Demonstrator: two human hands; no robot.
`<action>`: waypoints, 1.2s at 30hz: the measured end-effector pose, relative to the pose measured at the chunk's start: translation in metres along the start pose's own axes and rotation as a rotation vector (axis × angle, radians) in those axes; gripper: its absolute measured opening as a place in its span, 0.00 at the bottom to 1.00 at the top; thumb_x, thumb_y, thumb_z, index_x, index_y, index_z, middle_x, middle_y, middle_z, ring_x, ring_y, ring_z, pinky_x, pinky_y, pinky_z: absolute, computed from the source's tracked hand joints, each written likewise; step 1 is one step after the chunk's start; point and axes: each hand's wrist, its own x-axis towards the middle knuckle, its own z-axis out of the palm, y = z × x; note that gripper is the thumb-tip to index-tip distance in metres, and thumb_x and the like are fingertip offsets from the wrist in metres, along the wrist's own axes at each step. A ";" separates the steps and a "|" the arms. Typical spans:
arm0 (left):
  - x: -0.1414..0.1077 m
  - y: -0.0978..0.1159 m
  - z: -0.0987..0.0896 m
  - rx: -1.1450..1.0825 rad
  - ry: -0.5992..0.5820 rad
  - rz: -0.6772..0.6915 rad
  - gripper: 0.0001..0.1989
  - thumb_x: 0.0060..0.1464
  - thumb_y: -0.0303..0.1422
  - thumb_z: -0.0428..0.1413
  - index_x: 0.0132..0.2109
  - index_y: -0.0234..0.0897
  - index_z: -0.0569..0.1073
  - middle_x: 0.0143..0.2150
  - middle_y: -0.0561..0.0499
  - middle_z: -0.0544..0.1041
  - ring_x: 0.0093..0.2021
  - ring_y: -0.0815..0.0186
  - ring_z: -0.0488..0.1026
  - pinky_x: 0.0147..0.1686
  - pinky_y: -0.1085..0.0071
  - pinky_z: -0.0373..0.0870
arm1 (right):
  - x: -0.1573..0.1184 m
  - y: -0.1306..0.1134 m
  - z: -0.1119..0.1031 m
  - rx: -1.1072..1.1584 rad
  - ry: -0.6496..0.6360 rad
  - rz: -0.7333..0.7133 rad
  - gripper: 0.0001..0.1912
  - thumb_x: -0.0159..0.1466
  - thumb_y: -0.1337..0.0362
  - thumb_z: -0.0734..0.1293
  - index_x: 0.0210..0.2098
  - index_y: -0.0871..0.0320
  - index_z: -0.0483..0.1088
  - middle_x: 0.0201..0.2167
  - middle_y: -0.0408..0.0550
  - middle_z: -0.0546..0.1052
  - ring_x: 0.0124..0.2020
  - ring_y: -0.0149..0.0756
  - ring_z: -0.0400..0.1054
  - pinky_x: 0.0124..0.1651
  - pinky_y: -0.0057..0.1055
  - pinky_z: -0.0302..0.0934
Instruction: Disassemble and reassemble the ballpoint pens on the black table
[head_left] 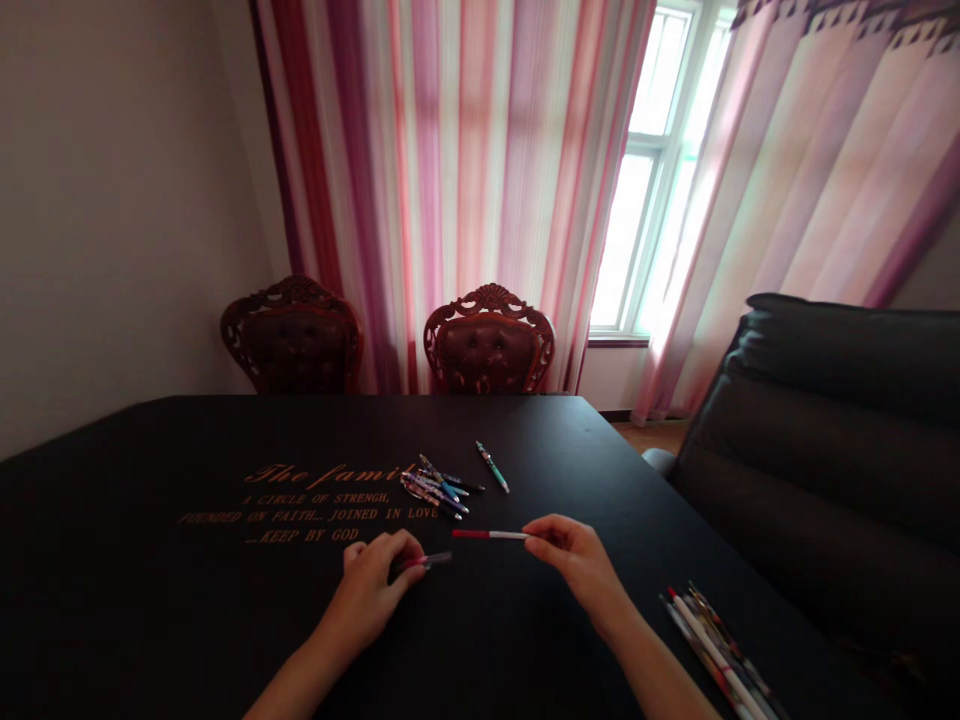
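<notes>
My left hand is closed on a clear cap with some pink at its near end, blurred by motion. To its right, my right hand pinches the white end of a red and white pen, whose red end points left toward the cap. The pen and the cap are apart. Beyond both hands, several pens lie in a loose pile on the black table. One green pen lies by itself just right of that pile.
Several more pens lie together near the table's right edge, beside my right forearm. Two carved chairs stand behind the table's far edge. A black leather armchair is at the right. Gold lettering marks the table's left half.
</notes>
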 end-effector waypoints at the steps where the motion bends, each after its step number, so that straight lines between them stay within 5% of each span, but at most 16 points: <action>1: 0.001 -0.001 -0.001 -0.021 0.001 -0.011 0.04 0.55 0.36 0.56 0.37 0.43 0.74 0.36 0.55 0.78 0.40 0.59 0.73 0.49 0.58 0.57 | 0.001 0.000 -0.001 -0.004 0.002 0.000 0.14 0.52 0.56 0.74 0.34 0.59 0.78 0.27 0.45 0.77 0.29 0.35 0.69 0.34 0.29 0.60; 8: 0.003 0.005 -0.006 -0.205 0.055 0.012 0.09 0.55 0.40 0.55 0.36 0.40 0.73 0.32 0.54 0.76 0.37 0.60 0.74 0.41 0.69 0.66 | 0.000 0.000 0.000 -0.044 -0.009 -0.013 0.16 0.51 0.54 0.74 0.34 0.60 0.78 0.27 0.46 0.78 0.29 0.36 0.69 0.34 0.30 0.61; 27: -0.007 0.028 0.001 -0.256 0.006 0.013 0.09 0.50 0.41 0.58 0.33 0.41 0.78 0.33 0.53 0.80 0.39 0.58 0.74 0.43 0.66 0.66 | -0.018 -0.031 0.020 -0.275 -0.012 -0.156 0.10 0.57 0.60 0.71 0.38 0.56 0.78 0.31 0.45 0.79 0.34 0.39 0.72 0.40 0.33 0.63; 31: -0.007 0.029 0.002 -0.287 0.006 0.010 0.10 0.50 0.41 0.58 0.33 0.40 0.78 0.32 0.52 0.80 0.39 0.58 0.73 0.40 0.67 0.66 | -0.018 -0.032 0.022 -0.309 -0.008 -0.141 0.10 0.60 0.57 0.69 0.31 0.57 0.76 0.27 0.44 0.79 0.31 0.37 0.71 0.36 0.30 0.62; 36: -0.009 0.031 0.005 -0.189 0.025 0.039 0.07 0.52 0.38 0.58 0.34 0.42 0.77 0.34 0.52 0.79 0.40 0.57 0.73 0.45 0.64 0.63 | -0.022 -0.027 0.029 -0.454 0.017 -0.170 0.25 0.67 0.51 0.59 0.19 0.57 0.69 0.17 0.42 0.72 0.22 0.32 0.67 0.29 0.28 0.56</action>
